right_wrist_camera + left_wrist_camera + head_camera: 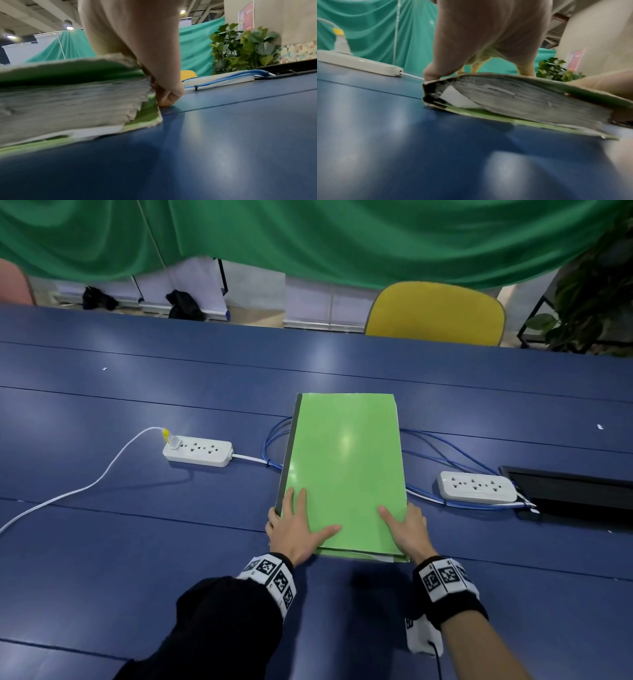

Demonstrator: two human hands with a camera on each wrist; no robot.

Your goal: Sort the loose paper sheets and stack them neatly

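Our left hand (294, 529) lies spread on the near left corner of the folder (346, 467), fingers flat on the green cover, thumb reaching across it, the outer edge of the hand against the dark spine (287, 455). Our right hand (407, 529) holds the near right corner, thumb on top and fingers curled down the open side; the right wrist view shows a fingertip (167, 99) tucked at the lower cover on the worktop (137, 542).

The folder lies closed near the middle of the worktop, long side running away from us, partly over blue cables (445, 453). Between the covers sits a thick block of sheets (530, 100), its edges ragged, one white sheet (455, 99) sticking out crooked.

We judge it heavy and floppy: thin card covers, loose paper that will slide out of the open side if tilted. Best taken at the spine and underneath, kept level.

A power strip (197, 451) lies to the left, another (476, 487) to the right.
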